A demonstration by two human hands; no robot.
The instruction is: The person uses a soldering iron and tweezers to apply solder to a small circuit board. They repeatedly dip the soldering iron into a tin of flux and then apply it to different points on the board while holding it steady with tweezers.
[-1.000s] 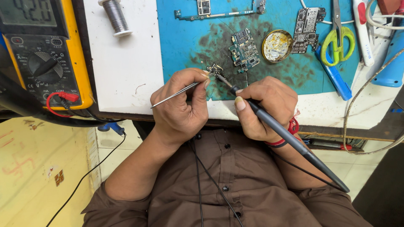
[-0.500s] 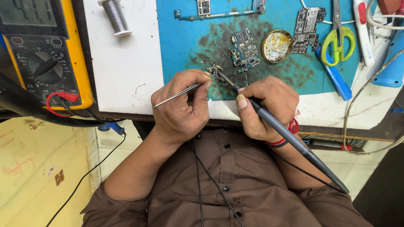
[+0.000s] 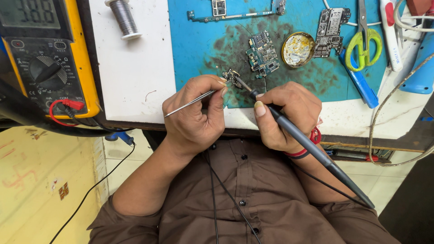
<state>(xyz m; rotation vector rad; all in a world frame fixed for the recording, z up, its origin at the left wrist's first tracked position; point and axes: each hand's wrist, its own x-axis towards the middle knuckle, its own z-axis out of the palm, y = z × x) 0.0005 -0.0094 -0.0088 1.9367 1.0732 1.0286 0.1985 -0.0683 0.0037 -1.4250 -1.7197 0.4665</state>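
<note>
My left hand [image 3: 196, 113] pinches a pair of metal tweezers [image 3: 190, 103], whose tips reach a small electronic part [image 3: 232, 75] on the stained blue work mat [image 3: 199, 49]. My right hand [image 3: 287, 115] grips a dark grey soldering iron [image 3: 312, 149] like a pen, its metal tip touching the same small part. The iron's handle runs down to the right past my wrist, which wears red bands. A dark cord hangs over my brown shirt.
A yellow multimeter [image 3: 49, 58] with red and black leads sits at the left. A solder spool [image 3: 123, 19] stands on the white table. On the mat lie circuit boards [image 3: 262, 54], a round flux tin [image 3: 298, 49], green-handled scissors [image 3: 363, 38] and a blue tool [image 3: 359, 83].
Both hands stay almost still over the small part. The soldering tip has shifted very slightly on it.
</note>
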